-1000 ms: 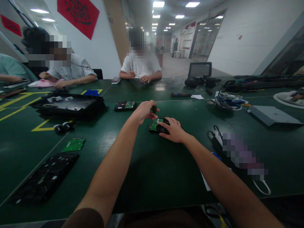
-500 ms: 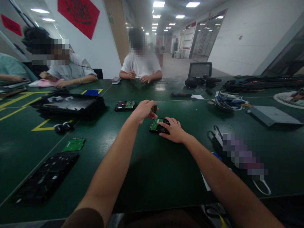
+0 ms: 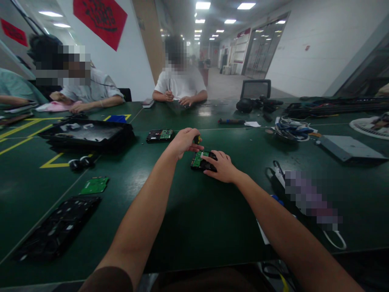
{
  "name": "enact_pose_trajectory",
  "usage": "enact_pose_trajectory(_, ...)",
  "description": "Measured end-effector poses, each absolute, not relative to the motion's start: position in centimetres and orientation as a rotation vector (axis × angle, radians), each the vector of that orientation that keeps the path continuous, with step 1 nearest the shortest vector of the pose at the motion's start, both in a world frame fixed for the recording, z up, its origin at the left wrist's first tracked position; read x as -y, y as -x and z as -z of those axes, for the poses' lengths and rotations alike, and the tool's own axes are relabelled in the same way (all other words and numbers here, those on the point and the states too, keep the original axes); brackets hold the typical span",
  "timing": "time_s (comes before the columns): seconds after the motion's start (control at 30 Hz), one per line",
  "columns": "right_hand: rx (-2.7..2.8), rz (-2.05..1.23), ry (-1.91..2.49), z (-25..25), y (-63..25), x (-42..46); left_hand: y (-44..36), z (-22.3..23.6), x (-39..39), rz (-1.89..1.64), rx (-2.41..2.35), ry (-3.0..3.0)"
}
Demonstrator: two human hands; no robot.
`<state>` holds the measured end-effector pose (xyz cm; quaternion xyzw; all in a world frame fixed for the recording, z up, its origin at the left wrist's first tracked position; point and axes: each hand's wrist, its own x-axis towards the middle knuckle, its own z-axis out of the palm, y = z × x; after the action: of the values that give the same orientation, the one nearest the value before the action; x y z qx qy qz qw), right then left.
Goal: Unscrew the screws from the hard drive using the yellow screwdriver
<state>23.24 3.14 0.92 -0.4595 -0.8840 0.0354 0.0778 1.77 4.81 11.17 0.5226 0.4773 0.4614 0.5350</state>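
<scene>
Black frame (image 3: 59,225): on the tabletop (image 3: 194,227) at the near left, well apart from both hands.
Green board (image 3: 95,185): flat, just beyond that frame.
Right hand (image 3: 223,167): gripping the hard drive's right end, thumb at the near edge, one finger reaching leftward over the top.
Hard drive (image 3: 198,160): flat on the tabletop, left of the right palm and on the near, right side of the left hand; its long axis runs roughly side to side, circuit side up.
Nearer hand: the right, which touches the drive; the left is just beyond its far left corner, contact unclear.
Left hand (image 3: 184,142): fingers closed round a dark tool handle with yellow on it (image 3: 197,139); its tip cannot be made out.
Second drive (image 3: 160,136): flat, left of the left hand and apart from it.
</scene>
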Motion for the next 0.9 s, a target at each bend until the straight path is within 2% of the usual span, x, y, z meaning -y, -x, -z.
enact_pose_trajectory(0.33,2.643,-0.103,1.364,-0.84,-23.28,-3.21,-1.64,-10.96,-5.15,-1.134,-1.231,-1.373)
enact_pose_trajectory(0.6,2.641,-0.102,1.365,-0.81,-23.27,-3.26,-1.79,-10.87,-5.13,-1.070,-1.060,-1.214)
enact_pose_trajectory(0.9,2.656,-0.136,1.384,-1.16,-23.24,-3.08,-1.51,-11.16,-4.71,-1.068,-1.104,-1.313)
